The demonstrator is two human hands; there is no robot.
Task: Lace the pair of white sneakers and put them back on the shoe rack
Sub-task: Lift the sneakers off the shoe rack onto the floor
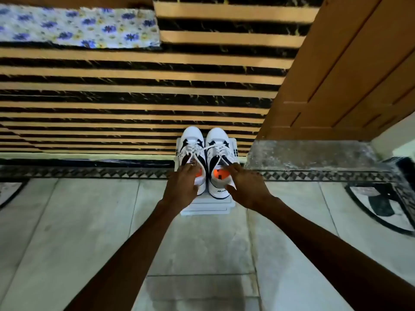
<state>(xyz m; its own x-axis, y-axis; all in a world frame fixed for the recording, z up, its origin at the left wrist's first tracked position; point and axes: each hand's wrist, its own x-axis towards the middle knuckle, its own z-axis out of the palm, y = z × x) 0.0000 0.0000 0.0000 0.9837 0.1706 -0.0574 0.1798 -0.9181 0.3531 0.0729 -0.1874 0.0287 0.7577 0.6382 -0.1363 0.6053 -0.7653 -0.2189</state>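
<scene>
Two white sneakers with dark trim and orange insoles stand side by side, toes away from me, on a small white shoe rack [205, 211]. White laces cross the front of both. My left hand [183, 187] grips the heel collar of the left sneaker [192, 140]. My right hand [246, 189] holds the heel collar of the right sneaker [219, 140], fingers at its outer edge. Both hands cover the shoes' heels.
The rack stands on pale floor tiles [202, 243] against a wall of tan and black horizontal slats [134, 90]. A brown wooden door [336, 75] rises at the right above a grey stone sill [310, 153]. A flowered cloth [78, 25] hangs at upper left.
</scene>
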